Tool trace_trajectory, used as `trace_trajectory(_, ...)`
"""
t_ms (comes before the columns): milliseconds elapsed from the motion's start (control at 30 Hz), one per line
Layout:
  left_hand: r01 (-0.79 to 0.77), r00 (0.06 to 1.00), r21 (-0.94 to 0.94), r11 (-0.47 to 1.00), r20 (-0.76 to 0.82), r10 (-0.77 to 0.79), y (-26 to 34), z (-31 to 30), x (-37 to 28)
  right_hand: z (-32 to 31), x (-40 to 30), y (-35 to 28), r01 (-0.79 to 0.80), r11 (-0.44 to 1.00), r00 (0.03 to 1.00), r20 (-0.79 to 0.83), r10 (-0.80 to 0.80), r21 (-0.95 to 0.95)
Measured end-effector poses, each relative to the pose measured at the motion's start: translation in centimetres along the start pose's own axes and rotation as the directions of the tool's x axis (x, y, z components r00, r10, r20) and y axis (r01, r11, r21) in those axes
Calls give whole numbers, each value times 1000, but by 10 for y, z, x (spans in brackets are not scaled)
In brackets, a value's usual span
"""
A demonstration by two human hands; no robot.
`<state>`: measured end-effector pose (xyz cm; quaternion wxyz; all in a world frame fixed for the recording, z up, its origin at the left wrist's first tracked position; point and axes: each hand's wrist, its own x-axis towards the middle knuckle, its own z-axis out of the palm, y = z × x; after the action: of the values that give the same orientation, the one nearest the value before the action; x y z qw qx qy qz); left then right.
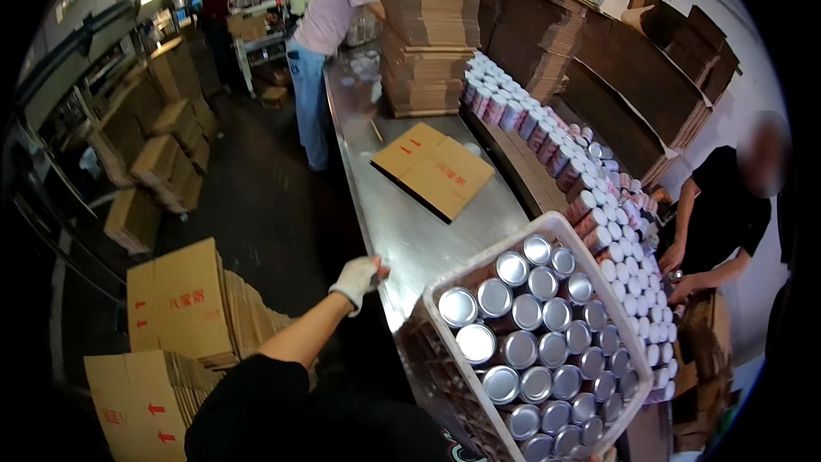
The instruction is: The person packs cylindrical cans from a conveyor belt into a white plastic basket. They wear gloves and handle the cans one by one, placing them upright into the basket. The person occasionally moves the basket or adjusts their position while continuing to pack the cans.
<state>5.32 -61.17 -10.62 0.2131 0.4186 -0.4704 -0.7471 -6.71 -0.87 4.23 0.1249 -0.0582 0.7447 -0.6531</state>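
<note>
My left hand (359,279), in a white glove with bare fingertips, is over the near edge of the steel table (385,218); whether it touches the edge I cannot tell. To its right a white plastic crate (558,224) full of metal cans with silvery lids (527,312) stands tilted in the view. At the crate's bottom rim a sliver of my right hand (604,455) shows, mostly hidden, so its grip cannot be made out. Beyond the crate a flattened cardboard carton (442,170) with red print lies on the table.
Rows of white-lidded cans (616,231) line the table's right side, with a person in black (718,218) beside them. A tall cardboard stack (430,32) stands at the back, near a person in pink (333,6). Folded cartons (176,301) stand at lower left.
</note>
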Motion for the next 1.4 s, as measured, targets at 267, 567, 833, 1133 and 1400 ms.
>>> trace_trajectory(267,99,995,81,992,23,-101,27,-28,23,6,-9,-11,-162,975,959,-259,118,-154)
trace_trajectory(567,-95,934,551,829,337,-116,83,-39,140,105,29,-68,-217,915,921,-382,76,-341)
trace_trajectory(833,-104,982,774,624,180,-60,111,-167,223,252,119,-146,-107,807,974,-225,-33,-581)
trace_trajectory(1133,42,993,758,650,42,-114,71,-235,217,321,171,-185,127,586,984,27,-176,-800)
trace_trajectory(1400,-239,966,574,783,62,250,151,-218,312,385,175,-233,246,99,761,129,-635,-964)
